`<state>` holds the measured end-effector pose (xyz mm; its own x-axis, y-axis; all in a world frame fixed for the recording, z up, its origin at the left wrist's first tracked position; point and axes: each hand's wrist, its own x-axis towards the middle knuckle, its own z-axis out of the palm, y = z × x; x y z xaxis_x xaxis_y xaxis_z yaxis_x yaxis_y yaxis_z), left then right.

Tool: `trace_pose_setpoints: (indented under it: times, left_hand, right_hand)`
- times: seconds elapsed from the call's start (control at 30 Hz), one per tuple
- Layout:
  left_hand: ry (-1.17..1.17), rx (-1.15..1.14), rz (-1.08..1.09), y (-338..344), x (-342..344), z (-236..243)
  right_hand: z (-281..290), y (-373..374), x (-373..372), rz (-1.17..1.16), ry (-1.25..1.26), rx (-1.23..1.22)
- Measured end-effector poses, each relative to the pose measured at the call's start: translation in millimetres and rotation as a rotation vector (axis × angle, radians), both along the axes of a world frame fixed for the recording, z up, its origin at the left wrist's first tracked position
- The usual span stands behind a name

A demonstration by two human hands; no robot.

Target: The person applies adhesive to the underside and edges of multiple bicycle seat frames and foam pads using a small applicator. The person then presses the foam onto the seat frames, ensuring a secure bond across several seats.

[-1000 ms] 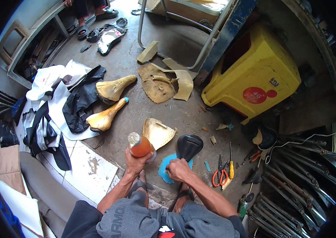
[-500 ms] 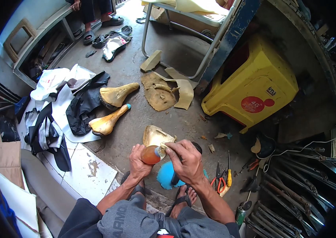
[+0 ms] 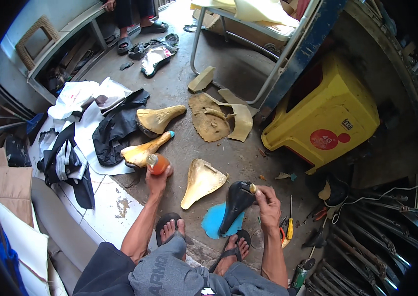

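A light, even touch is called for at the saddle [image 3: 237,208]

In the head view, the black saddle is seen just below and right of the frame's centre, lying partly over a blue sheet [image 3: 210,223] on the floor [image 3: 241,159], its wide end uppermost and its narrow end near the right foot [image 3: 229,249]. A small tan piece [image 3: 253,188] is pinched between thumb and fingertips of the right hand [image 3: 268,206], at the edge of the wide end; whether it is pressed there or held just off cannot be told. An orange bottle [image 3: 159,166] is gripped in the left hand [image 3: 156,183], left of centre, well apart from the saddle.

With both hands occupied, the saddle is left unbraced, so any contact is best made gently, lest it slide. Fingertips should be held off the black surface. The bottle is best held steady, clear of the pale shell [image 3: 203,183], to avoid spills.
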<state>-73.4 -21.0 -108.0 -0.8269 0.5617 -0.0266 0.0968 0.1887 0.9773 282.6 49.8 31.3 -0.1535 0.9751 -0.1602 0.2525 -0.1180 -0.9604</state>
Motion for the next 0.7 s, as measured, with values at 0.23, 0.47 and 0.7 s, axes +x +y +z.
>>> trace_pose_setpoints:
  times: [0.23, 0.47, 0.7]
  left_hand:
    - [0.024, -0.136, -0.113, 4, -2, 12]
    - [0.144, -0.108, 0.034, -15, 18, 17]
    - [-0.254, -0.368, -0.763, -55, 137, 63]
  right_hand:
    - [-59, 36, 47, 0.111, -0.216, 0.039]
    - [-113, 71, 39, 0.067, -0.370, -0.186]
    - [-164, 45, 68, -0.130, -0.200, -0.069]
